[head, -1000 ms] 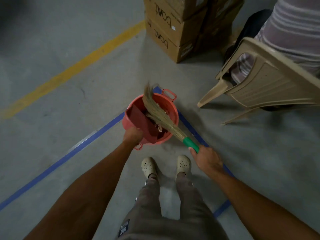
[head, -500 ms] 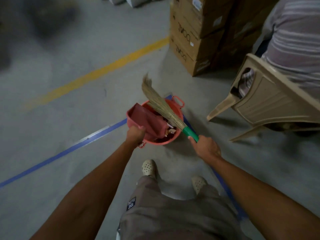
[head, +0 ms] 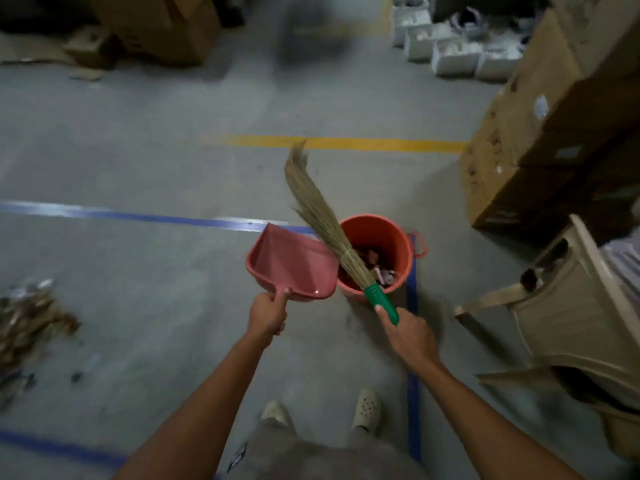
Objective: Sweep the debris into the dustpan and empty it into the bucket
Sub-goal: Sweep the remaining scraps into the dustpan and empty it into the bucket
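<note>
Curling round the stub handle of the dustpan (head: pixel 294 265), the fingers (head: pixel 278 328) of the left hand (head: pixel 268 315) grip it tight, thumb laid along the top. The pan is pinkish-red plastic, held off the floor (head: pixel 145 282) with its wide mouth pointing away and to the left; its inside looks bare and glossy. Its right corner sits just beside the bucket's (head: pixel 398 233) near rim.

The right hand (head: pixel 410 336) is wrapped round the green grip of the broom (head: pixel 322 216), one finger stretched up along it; the other fingers are hidden under the hand, so I cannot tell how they lie. From that grip a bundle of straw-coloured grass bristles slants up and to the left, crossing over the bucket's mouth and the dustpan's corner, and tapers to a wispy, bent tip.

The bucket is round and orange-red with a loop handle on its right side. It stands on the floor where two strips of blue tape (head: pixel 138 216) meet, and scraps of debris (head: pixel 375 259) — pinkish and pale bits — lie in its dark bottom.

More debris lies well apart at the far left: a blurred heap of brown and pale litter (head: pixel 31 320) on the grey floor.

Beyond the bucket a yellow line (head: pixel 346 143) runs across. Stacked cardboard boxes (head: pixel 554 133) rise at the right, with a beige plastic chair (head: pixel 571 313) just in front of them. Pale perforated shoes (head: pixel 367 408) show at the bottom.
</note>
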Demonstrator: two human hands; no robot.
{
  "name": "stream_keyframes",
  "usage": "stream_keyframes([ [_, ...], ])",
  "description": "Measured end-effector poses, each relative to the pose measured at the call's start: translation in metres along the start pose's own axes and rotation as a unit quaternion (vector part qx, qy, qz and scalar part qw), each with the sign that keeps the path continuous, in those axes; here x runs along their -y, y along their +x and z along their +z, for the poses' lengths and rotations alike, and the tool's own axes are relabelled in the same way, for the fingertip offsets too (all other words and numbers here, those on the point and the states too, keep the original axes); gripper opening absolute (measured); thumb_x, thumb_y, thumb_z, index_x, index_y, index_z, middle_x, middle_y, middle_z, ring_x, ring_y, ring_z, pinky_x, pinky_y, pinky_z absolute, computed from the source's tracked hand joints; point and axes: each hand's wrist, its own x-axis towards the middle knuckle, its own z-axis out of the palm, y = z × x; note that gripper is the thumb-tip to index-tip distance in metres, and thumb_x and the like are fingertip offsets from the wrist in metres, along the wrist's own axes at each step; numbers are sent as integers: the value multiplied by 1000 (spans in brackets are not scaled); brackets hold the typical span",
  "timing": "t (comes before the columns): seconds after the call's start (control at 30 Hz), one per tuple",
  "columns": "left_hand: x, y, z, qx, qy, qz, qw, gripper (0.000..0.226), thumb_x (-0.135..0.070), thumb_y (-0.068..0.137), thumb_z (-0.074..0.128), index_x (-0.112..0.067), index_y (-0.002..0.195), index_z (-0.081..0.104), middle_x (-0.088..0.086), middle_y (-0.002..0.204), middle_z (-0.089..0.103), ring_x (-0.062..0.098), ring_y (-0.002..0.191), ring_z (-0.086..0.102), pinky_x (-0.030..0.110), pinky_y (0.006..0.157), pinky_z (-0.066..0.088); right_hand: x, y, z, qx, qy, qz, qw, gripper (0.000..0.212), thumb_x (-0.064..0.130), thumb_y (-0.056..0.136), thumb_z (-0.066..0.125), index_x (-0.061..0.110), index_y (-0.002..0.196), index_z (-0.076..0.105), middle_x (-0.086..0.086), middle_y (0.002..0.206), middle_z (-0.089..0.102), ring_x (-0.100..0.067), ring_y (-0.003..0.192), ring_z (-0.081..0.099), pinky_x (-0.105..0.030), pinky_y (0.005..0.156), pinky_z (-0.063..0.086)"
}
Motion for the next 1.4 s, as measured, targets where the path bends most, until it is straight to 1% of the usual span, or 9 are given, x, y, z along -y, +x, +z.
stream_keyframes([
  [0.1, 34, -19, -41, -50, -36, -16, 998, 50, -48, 97, 57, -14, 63, 40, 7, 51, 47, 17, 35, 42, 21, 38, 31, 27, -8, 10, 39, -37, -47, 997, 59, 72, 93, 34, 20, 99, 63, -11, 95, 68, -34, 87, 65, -38, 72, 51],
  [0.2, 70, -37, -81, -91, -66, -33, 993, 50, -52, 96, 56, -15, 68, 40, 7, 53, 48, 18, 38, 42, 22, 38, 32, 57, -17, 30, 75, -57, -106, 990, 58, 70, 94, 33, 21, 105, 64, -8, 95, 67, -29, 81, 62, -35, 69, 48],
  [0.33, 123, -63, -131, -151, -116, -60, 980, 48, -51, 97, 55, -13, 71, 40, 9, 55, 47, 17, 38, 41, 22, 38, 30, 101, -43, 70, 111, -89, -154, 978, 62, 73, 92, 31, 20, 93, 62, 1, 82, 64, -15, 69, 62, -31, 59, 51],
  [0.5, 196, -97, -200, -212, -188, -102, 953, 47, -48, 99, 55, -14, 69, 40, 11, 56, 46, 16, 39, 39, 22, 39, 28, 163, -89, 132, 153, -129, -191, 961, 65, 76, 91, 30, 19, 84, 61, -4, 79, 66, -19, 71, 65, -38, 67, 59],
  [0.63, 255, -122, -261, -244, -234, -141, 930, 45, -44, 99, 56, -11, 70, 45, 12, 57, 47, 16, 37, 40, 20, 37, 27, 213, -133, 188, 203, -121, -203, 950, 62, 67, 96, 35, 12, 85, 62, -10, 81, 68, -26, 70, 66, -41, 69, 58],
  [0.83, 345, -148, -355, -293, -296, -192, 889, 41, -40, 98, 56, -7, 74, 53, 10, 56, 49, 15, 33, 41, 18, 37, 29, 286, -193, 272, 284, -118, -230, 923, 44, 48, 101, 46, 5, 98, 59, -8, 78, 63, -18, 60, 59, -32, 58, 53],
  [1.07, 417, -157, -431, -339, -325, -228, 853, 38, -33, 100, 56, -5, 74, 53, 10, 53, 47, 14, 31, 38, 16, 34, 28, 364, -235, 341, 311, -198, -280, 886, 45, 54, 95, 55, 8, 99, 56, -7, 79, 62, -16, 60, 58, -28, 54, 52],
  [1.23, 456, -134, -461, -351, -343, -273, 827, 40, -34, 99, 57, -5, 72, 54, 9, 49, 49, 16, 34, 40, 17, 39, 30, 414, -236, 382, 297, -283, -322, 854, 49, 60, 96, 47, 12, 97, 56, -6, 81, 62, -14, 62, 59, -27, 54, 53],
  [1.4, 478, -94, -498, -355, -353, -314, 807, 35, -33, 99, 56, -2, 81, 57, 10, 52, 51, 17, 33, 41, 17, 38, 31, 477, -203, 435, 306, -343, -372, 806, 55, 64, 95, 43, 11, 94, 60, -8, 85, 67, -15, 65, 60, -36, 70, 60],
])
